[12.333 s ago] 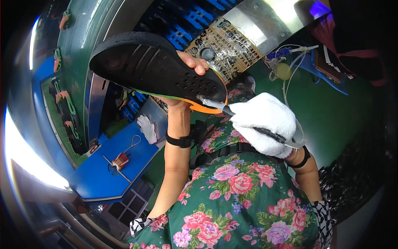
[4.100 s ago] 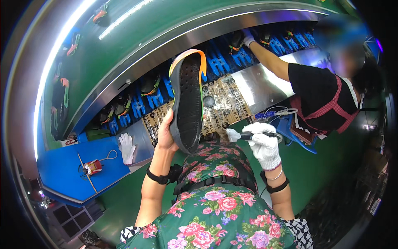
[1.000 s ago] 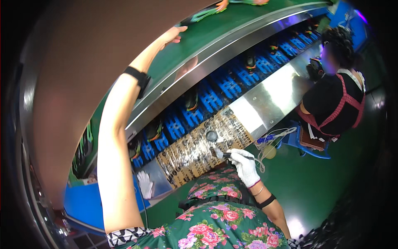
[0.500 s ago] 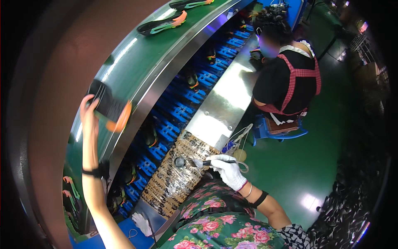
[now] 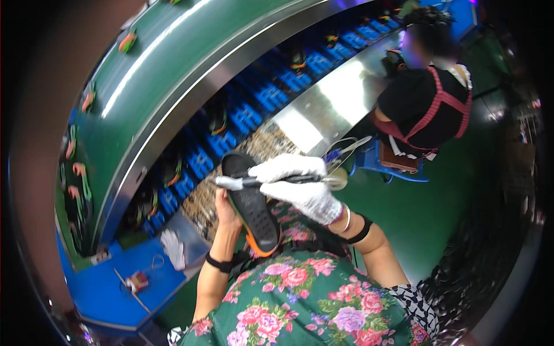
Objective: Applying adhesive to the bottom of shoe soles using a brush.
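In front of my body, a black shoe sole (image 5: 259, 222) with an orange rim at its near end is held tilted, its pitted inner face up. My bare left hand (image 5: 228, 210) grips it by its left edge, fingers partly hidden beneath. My right hand (image 5: 303, 187), in a white knit glove, is closed on a dark-handled brush (image 5: 231, 183). The brush's pale head lies across the upper part of the sole; whether bristles touch it I cannot tell. Behind the sole is a work surface covered with brown printed paper and clear film (image 5: 199, 202).
A curved green conveyor belt (image 5: 150, 75) carries several soles. Beside it runs a lower line of blue racks (image 5: 245, 118) with shoe parts. A white glove (image 5: 172, 248) lies by a blue tabletop (image 5: 104, 288). At right a co-worker (image 5: 427, 104) sits on a blue stool (image 5: 398, 161).
My left hand has brought the sole from over the green belt to in front of my body. My right hand has raised the brush from beside a small round pot to the sole. The view has turned.
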`<action>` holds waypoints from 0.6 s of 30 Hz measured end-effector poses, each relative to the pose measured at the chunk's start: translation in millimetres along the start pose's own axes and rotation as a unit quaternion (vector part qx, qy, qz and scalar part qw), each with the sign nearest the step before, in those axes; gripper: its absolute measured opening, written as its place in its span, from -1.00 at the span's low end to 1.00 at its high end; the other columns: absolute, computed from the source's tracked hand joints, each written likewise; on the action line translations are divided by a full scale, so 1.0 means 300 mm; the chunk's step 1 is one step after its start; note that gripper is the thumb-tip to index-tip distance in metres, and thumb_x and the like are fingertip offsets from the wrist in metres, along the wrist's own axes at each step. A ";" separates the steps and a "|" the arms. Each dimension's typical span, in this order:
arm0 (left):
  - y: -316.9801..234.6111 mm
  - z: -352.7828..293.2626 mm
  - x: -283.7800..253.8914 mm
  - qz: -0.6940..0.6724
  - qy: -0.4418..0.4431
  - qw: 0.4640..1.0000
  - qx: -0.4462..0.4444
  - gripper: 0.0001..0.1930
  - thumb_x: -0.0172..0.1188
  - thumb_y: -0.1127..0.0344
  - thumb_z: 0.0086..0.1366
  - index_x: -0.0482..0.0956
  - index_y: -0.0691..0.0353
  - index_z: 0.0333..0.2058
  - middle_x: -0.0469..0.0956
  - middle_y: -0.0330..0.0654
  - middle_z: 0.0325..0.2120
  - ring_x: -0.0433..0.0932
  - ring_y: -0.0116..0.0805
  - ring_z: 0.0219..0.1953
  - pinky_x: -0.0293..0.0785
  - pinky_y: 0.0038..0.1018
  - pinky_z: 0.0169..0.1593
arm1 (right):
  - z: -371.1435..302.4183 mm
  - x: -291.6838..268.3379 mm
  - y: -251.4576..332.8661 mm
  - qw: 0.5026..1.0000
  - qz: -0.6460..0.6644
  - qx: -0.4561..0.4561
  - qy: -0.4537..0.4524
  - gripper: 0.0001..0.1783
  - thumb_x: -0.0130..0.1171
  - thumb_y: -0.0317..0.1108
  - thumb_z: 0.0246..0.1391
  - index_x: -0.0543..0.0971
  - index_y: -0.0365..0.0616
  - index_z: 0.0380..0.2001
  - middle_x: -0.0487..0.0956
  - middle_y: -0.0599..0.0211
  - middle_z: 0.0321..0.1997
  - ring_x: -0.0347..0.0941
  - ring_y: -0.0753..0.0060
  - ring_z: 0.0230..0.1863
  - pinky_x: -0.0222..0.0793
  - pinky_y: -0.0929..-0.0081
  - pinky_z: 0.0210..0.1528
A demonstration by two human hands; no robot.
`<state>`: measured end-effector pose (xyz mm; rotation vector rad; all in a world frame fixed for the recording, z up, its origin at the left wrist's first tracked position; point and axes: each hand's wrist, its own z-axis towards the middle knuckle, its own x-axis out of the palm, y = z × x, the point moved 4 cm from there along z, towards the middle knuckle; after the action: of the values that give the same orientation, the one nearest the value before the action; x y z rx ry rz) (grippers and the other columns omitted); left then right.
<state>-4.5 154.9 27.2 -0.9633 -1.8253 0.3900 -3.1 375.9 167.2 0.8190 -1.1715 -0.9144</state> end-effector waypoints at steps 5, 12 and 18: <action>0.051 -0.097 0.093 -0.108 0.313 0.923 -0.197 0.19 -0.22 -0.75 0.09 0.29 0.25 0.33 0.48 0.09 0.19 0.50 0.07 0.19 0.44 0.01 0.25 | -0.038 -0.005 -0.027 0.996 -0.085 -0.015 0.011 -0.76 0.32 -0.67 0.00 0.71 -0.35 -0.20 0.72 0.05 -0.19 0.67 0.31 -0.18 0.59 0.36 -0.08; 0.027 -0.081 0.170 -0.213 0.119 0.966 -0.088 0.02 -0.31 -0.64 0.25 0.34 0.15 0.31 0.50 -0.04 0.18 0.54 -0.10 0.15 0.46 -0.11 0.25 | -0.039 0.001 0.018 0.946 -0.263 -0.189 0.034 -0.72 0.41 -0.55 -0.13 0.73 -0.20 -0.25 0.73 0.11 -0.20 0.67 0.13 -0.23 0.56 0.33 -0.17; 0.039 -0.089 0.229 -0.189 0.138 0.972 0.011 0.00 -0.41 -0.63 0.29 0.31 0.12 0.34 0.46 -0.13 0.22 0.47 -0.18 0.21 0.39 -0.20 0.30 | 0.005 0.021 0.050 0.881 -0.372 -0.279 0.082 -0.63 0.41 -0.53 -0.13 0.73 -0.16 -0.15 0.72 0.14 -0.10 0.64 0.15 -0.18 0.55 0.32 -0.13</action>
<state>11.2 210.4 74.6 -0.6003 -1.6934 0.0372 -1.4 376.1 183.4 0.8439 -0.3630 -1.6798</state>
